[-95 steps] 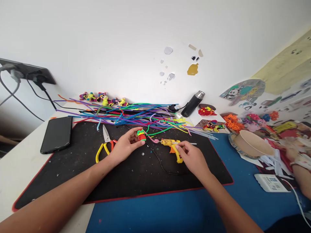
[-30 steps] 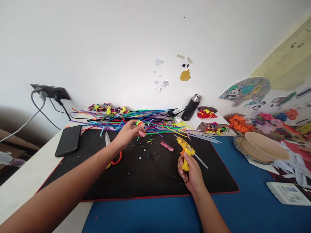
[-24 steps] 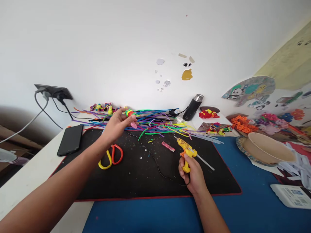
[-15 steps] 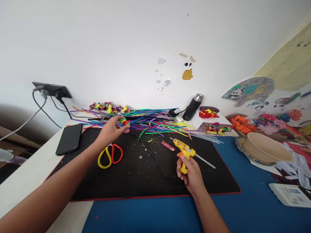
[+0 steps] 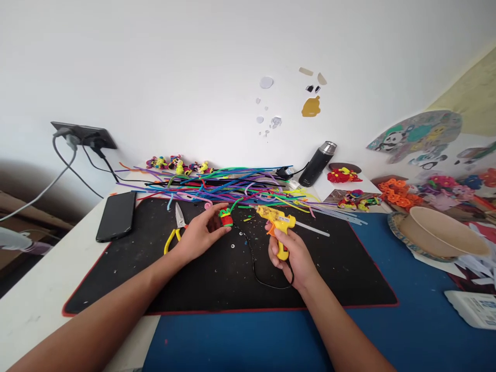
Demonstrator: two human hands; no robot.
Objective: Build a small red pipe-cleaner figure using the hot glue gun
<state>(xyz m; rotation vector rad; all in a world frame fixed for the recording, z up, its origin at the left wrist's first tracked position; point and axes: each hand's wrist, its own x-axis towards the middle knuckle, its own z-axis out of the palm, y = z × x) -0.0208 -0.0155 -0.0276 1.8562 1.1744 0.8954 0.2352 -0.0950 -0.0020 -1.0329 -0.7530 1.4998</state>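
Observation:
My left hand [image 5: 203,231] is closed over the black mat, its thumb and fingers around a small red and green pipe-cleaner piece [image 5: 226,217]. In my right hand [image 5: 293,254] is a yellow hot glue gun [image 5: 277,219], gripped by its handle with a finger by the orange trigger. The nozzle points left, toward the piece, with a gap between them. A clear glue stick [image 5: 313,229] sticks out of the gun's back. Scissors [image 5: 180,219] with a yellow handle lie partly hidden behind my left hand. Beyond it sits a pink coil [image 5: 208,205].
Many pipe cleaners [image 5: 232,186] lie along the wall. A phone [image 5: 116,216] is at the left, a black flask [image 5: 318,164] at the back right. A bowl [image 5: 445,232] and orange pieces [image 5: 401,192] stand on the right. The gun's black cord [image 5: 253,266] crosses the mat [image 5: 201,294].
My left hand has moved right and nearer with the red and green piece, uncovering the pink coil. The glue gun has shifted left toward it, and the red stick on the mat is now hidden.

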